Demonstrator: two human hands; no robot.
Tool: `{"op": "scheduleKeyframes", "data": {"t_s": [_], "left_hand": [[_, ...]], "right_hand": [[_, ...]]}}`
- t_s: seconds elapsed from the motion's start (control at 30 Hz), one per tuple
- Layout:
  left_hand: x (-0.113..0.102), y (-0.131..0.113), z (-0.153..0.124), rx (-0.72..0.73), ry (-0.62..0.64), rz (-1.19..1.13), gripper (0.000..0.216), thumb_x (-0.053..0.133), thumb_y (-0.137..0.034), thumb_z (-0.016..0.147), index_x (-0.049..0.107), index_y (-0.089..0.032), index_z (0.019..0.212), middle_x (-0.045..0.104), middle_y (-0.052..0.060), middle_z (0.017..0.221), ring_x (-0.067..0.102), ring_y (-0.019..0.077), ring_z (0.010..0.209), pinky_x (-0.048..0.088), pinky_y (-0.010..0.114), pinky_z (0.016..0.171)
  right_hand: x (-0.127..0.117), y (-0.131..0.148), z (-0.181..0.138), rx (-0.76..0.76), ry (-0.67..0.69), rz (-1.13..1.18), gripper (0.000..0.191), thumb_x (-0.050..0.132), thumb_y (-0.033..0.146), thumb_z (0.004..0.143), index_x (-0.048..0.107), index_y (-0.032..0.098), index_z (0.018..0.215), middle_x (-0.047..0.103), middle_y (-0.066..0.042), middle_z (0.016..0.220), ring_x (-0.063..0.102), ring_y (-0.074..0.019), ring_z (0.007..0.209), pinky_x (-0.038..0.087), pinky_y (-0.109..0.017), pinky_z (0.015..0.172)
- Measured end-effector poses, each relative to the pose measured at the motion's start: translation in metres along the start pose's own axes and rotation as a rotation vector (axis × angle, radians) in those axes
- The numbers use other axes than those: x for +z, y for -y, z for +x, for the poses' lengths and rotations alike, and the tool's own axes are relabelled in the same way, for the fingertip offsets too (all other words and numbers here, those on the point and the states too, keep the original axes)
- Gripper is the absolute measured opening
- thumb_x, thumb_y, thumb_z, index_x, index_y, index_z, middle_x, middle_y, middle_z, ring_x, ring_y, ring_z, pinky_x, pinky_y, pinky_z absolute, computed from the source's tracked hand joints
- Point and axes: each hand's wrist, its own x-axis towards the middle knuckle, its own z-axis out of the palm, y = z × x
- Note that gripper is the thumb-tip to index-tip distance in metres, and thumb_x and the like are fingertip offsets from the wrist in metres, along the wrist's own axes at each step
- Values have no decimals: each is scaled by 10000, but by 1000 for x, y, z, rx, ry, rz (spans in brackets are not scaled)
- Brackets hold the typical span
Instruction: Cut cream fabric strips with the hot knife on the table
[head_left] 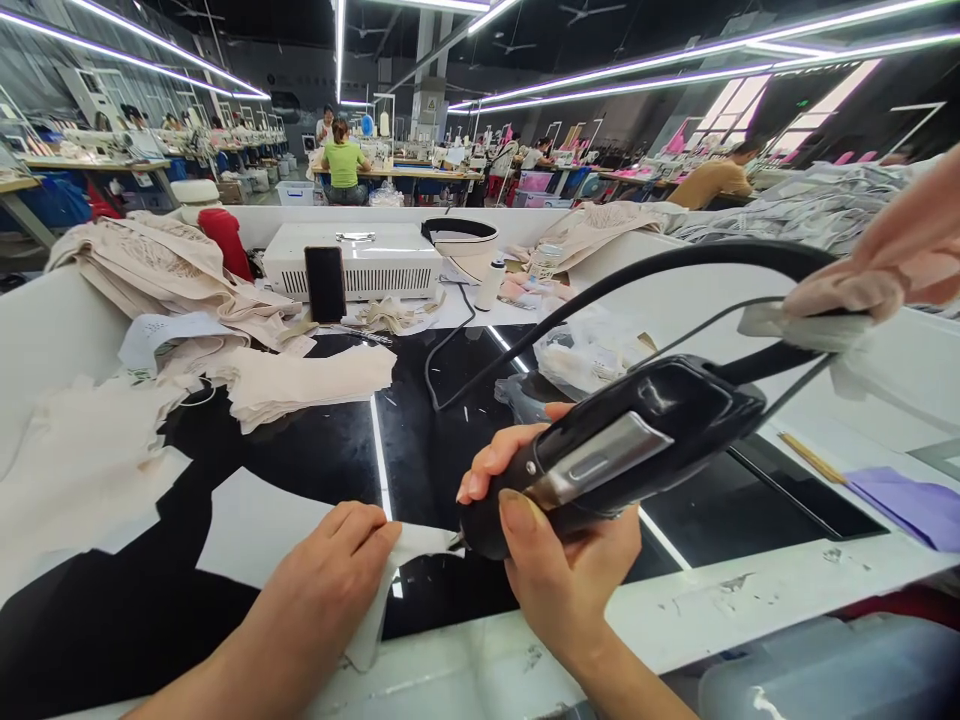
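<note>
My right hand (570,560) is wrapped round a black corded handheld tool (645,440) with a silver lever plate, tilted down to the left. Its thin metal tip meets the edge of a pale fabric piece (259,525) on the glossy black table top (315,450). With fingers closed, my left hand (330,570) grips that fabric just left of the tip; part of the cloth hangs below the fingers. A thick black cable (660,258) arches up from the table toward another person's hand (862,285) at upper right, which appears to pinch a whitish, translucent piece.
Pale cut fabric stacks (315,378) and a larger cream pile (172,265) lie at left. Behind stand a white vented box (390,250), a phone (325,284) and a small bottle (490,286). Plastic bags (592,350) lie centre-right. A purple sheet (911,505) rests by the white rim (750,590).
</note>
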Motion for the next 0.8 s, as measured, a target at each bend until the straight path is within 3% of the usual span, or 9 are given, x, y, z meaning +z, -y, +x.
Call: {"op": "scheduleKeyframes", "data": {"t_s": [0.23, 0.6, 0.8], "left_hand": [[3, 6, -10, -39, 57, -148, 438, 441, 66, 910, 532, -181, 1260, 642, 82, 1153, 676, 232, 1029, 652, 366, 826], [-10, 4, -9, -21, 37, -79, 255, 499, -30, 955, 609, -209, 1098, 707, 36, 1067, 732, 213, 917, 661, 324, 749], [-5, 3, -10, 110, 35, 61, 362, 440, 35, 906, 575, -121, 1204, 689, 126, 1195, 708, 239, 1085, 635, 342, 900]], "right_hand": [[2, 5, -6, 5, -13, -59, 446, 766, 168, 815, 510, 274, 1164, 648, 26, 831, 648, -150, 616, 599, -283, 542], [2, 13, -10, -2, 32, -47, 390, 741, 119, 816, 529, 268, 1108, 667, 11, 810, 670, -168, 606, 619, -294, 527], [4, 15, -14, -1, 35, -31, 396, 733, 106, 816, 526, 267, 1112, 667, 18, 828, 673, -150, 608, 617, -273, 544]]}}
